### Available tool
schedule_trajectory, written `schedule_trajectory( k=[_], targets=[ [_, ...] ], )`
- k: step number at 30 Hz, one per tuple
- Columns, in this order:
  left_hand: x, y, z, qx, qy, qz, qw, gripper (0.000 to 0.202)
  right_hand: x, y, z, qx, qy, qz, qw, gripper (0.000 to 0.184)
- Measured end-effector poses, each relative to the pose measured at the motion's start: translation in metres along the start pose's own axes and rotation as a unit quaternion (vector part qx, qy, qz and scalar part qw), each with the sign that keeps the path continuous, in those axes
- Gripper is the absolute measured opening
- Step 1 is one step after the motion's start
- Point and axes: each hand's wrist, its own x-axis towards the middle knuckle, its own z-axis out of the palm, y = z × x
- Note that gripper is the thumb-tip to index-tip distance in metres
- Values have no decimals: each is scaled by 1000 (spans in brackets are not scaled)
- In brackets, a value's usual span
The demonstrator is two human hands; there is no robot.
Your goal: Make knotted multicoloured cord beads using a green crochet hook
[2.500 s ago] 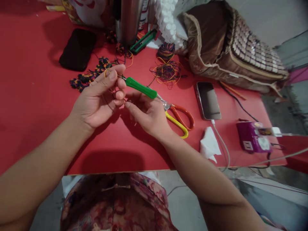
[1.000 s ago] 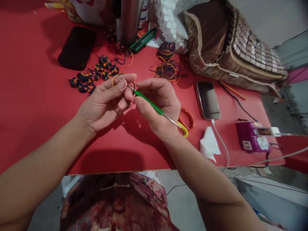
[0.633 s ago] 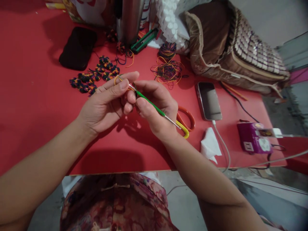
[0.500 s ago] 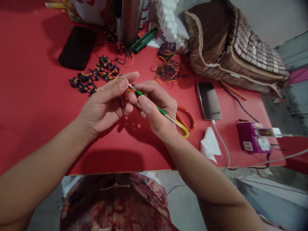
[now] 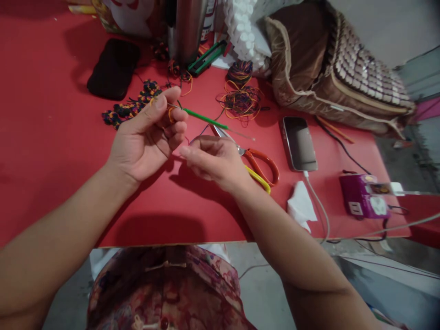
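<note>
My left hand [image 5: 144, 142] is raised palm up over the red table, its thumb pinching a crochet hook [image 5: 206, 119] with a green grip. The hook points right, and a little orange yarn [image 5: 170, 113] is looped near its tip. Most of the crochet work is hidden by the fingers. Lower and to the right, my right hand [image 5: 218, 162] has thumb and forefinger pinched on a thin dark yarn strand [image 5: 202, 131]. Scissors [image 5: 263, 167] with orange and yellow handles lie behind the right hand. Dark multicoloured crocheted pieces [image 5: 117, 114] lie beyond the left hand.
Loose yarn [image 5: 243, 101] and a wound ball lie at the back centre. A steel flask [image 5: 187, 32], a green cutter [image 5: 208, 58] and a brown cushion [image 5: 295, 59] stand behind. A dark pouch-like object [image 5: 113, 68] is left; a charging phone [image 5: 299, 144], tissue [image 5: 301, 204] and purple box [image 5: 362, 195] are right.
My right hand has let go of the crochet hook and moved down, now pinching yarn. The hook stays in my left hand, which has risen slightly leftward. More of the scissors shows.
</note>
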Motion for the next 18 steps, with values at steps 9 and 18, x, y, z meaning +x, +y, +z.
schedule_trajectory(
  k=[9,18],
  targets=[
    [5,-15,2,-5,30,3,1000,24,-6,7,5,-375,123,-343,853,16],
    [-2,-32,8,2,42,26,999,26,9,15,-4,-613,122,-254,738,40]
  ],
)
